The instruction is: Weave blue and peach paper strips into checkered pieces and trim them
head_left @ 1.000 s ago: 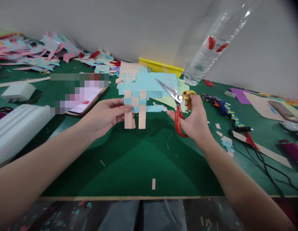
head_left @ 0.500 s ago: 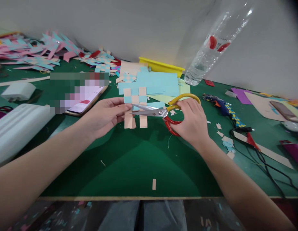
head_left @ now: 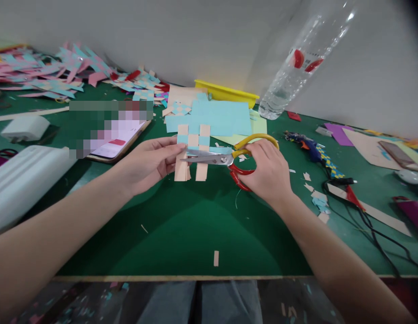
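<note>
My left hand [head_left: 151,164] pinches the left side of a woven paper piece [head_left: 193,140] made of pale peach and light blue strips. Loose peach strip ends hang from its lower edge, and a blue strip sticks out to the right. My right hand [head_left: 268,166] grips a pair of scissors [head_left: 223,159] with one yellow and one red handle loop. The blades point left, lying across the lower part of the weave with their tips close to my left fingertips. They look slightly apart; whether paper is between them I cannot tell.
Behind the weave lie blue paper sheets [head_left: 222,118] and a yellow tray [head_left: 229,93]. A phone [head_left: 119,135] and white charger [head_left: 24,128] are at left, with a heap of paper strips [head_left: 56,72] behind. A plastic bottle [head_left: 297,67] leans against the wall; cables [head_left: 371,225] lie right.
The woven piece has shifted slightly right and tilted a little in my left hand. The scissors and my right hand have moved slightly left, and the blades have closed somewhat.
</note>
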Demonstrator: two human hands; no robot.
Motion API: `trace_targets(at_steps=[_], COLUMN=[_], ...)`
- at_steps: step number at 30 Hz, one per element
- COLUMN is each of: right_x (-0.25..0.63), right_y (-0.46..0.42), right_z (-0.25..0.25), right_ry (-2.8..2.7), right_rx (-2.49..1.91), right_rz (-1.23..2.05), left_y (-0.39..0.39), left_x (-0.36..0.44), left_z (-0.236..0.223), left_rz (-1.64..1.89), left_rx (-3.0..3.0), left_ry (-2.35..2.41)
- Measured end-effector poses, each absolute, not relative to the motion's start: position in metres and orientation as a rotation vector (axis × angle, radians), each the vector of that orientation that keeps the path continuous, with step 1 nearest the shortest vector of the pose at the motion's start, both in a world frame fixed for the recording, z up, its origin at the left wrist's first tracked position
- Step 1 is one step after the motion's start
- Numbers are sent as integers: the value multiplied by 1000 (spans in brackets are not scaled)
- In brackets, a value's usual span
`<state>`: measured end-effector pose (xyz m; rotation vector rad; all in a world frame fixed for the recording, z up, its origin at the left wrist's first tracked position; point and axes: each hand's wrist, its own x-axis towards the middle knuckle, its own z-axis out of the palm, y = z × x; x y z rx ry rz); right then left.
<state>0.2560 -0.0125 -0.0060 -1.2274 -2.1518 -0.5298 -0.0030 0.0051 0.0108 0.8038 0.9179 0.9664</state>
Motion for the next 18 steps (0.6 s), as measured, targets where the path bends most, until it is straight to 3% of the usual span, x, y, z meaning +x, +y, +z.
trace_targets(at_steps=[18], right_x=[259], right_y=[-12], right_z=[-4], right_ry=[-2157], right_rx=[-1245], right_rz=[-623], left_y=[5], left_x=[-2], left_z=[12], left_rz=[959], left_rx=[930], left_ry=[982])
